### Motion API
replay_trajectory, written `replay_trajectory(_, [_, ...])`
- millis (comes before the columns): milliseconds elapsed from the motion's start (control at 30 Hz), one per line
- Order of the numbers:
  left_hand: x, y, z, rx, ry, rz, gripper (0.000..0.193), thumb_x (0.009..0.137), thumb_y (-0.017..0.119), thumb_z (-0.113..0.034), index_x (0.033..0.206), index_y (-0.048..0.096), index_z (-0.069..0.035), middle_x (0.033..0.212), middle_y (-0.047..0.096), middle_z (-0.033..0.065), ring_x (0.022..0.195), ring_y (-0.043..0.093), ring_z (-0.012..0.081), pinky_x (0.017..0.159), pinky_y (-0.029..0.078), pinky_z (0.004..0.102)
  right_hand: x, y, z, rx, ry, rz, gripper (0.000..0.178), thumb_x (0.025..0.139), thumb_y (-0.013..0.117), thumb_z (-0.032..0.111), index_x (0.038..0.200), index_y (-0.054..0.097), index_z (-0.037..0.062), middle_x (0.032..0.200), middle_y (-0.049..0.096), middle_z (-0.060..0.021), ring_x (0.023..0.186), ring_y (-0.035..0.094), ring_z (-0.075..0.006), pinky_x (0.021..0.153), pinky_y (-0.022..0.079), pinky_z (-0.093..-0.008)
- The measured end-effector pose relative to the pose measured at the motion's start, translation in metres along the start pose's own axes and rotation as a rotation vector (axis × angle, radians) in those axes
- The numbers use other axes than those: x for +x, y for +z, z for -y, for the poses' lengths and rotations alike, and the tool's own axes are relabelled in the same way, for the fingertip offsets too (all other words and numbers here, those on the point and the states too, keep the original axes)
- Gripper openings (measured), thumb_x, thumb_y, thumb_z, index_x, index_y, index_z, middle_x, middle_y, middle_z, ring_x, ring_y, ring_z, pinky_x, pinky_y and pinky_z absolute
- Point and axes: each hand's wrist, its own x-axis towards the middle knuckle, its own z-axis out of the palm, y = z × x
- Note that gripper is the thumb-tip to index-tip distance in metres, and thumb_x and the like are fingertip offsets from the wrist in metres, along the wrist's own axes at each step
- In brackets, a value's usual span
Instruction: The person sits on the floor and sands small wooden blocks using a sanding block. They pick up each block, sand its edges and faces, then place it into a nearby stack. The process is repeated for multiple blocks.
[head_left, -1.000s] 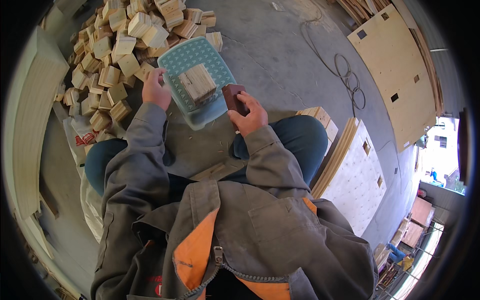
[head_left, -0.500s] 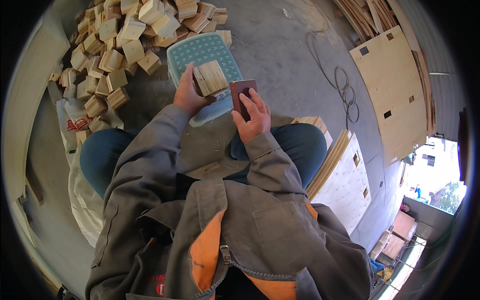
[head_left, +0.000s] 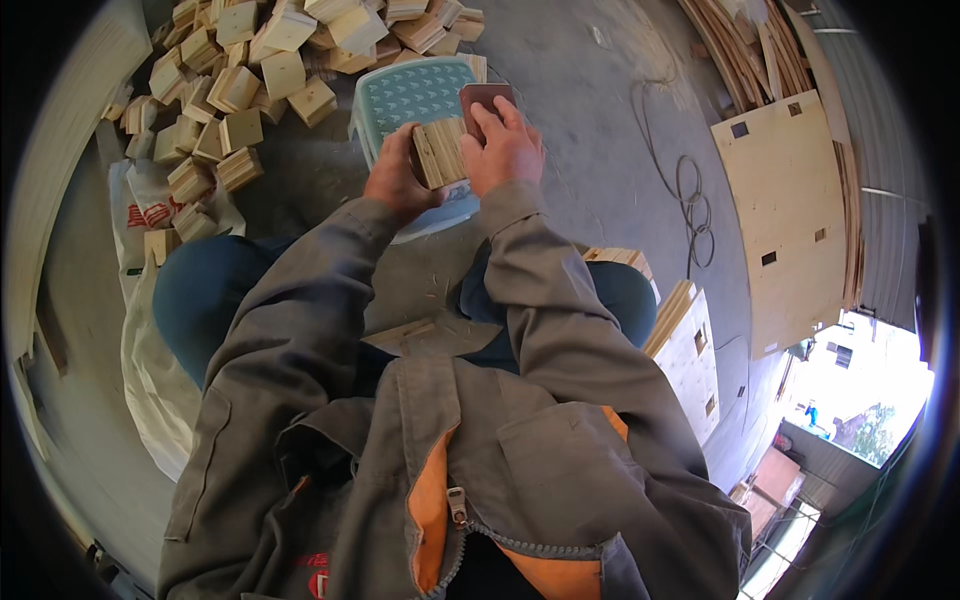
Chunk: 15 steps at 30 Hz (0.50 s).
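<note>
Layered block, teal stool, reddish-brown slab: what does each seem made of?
Layered block: plywood, apparently unfinished; pale and darker plies show.
Teal stool: probably moulded plastic, satin; raised top pattern, rounded edges.
Reddish-brown slab: material unclear; looks matt and evenly coloured, perhaps abrasive.

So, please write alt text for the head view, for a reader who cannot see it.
A person's left hand holds a layered pale wooden block at a light-blue plastic stool; the right hand holds a reddish-brown rectangular block close beside it. A heap of pale wooden blocks lies at the upper left.
</note>
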Motion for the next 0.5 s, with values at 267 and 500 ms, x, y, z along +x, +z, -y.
replay_trajectory(267, [0.001,-0.001,0.002,-0.058,0.024,-0.023,0.103,0.063,0.095,-0.018,0.151,0.042,-0.007,0.141,0.055,0.0225,0.134,0.055,0.0429,0.113,0.049,0.0456,-0.065,-0.018,-0.025,0.12,-0.125,-0.016,0.053,0.087,0.082,0.022,0.138,0.072,0.0121,0.154,0.057,-0.0172,0.134,0.056,-0.0383,0.114,0.045,-0.0488])
replay_trajectory(500, [-0.001,-0.01,-0.014,0.074,0.005,-0.016,0.102,0.065,0.095,-0.019,0.153,0.043,-0.007,0.14,0.055,0.0212,0.132,0.058,0.0394,0.11,0.052,0.0441,-0.121,-0.04,-0.027,0.084,-0.165,-0.003,0.054,0.087,0.083,0.018,0.139,0.072,0.0128,0.155,0.056,-0.0163,0.133,0.057,-0.0392,0.113,0.045,-0.0497])
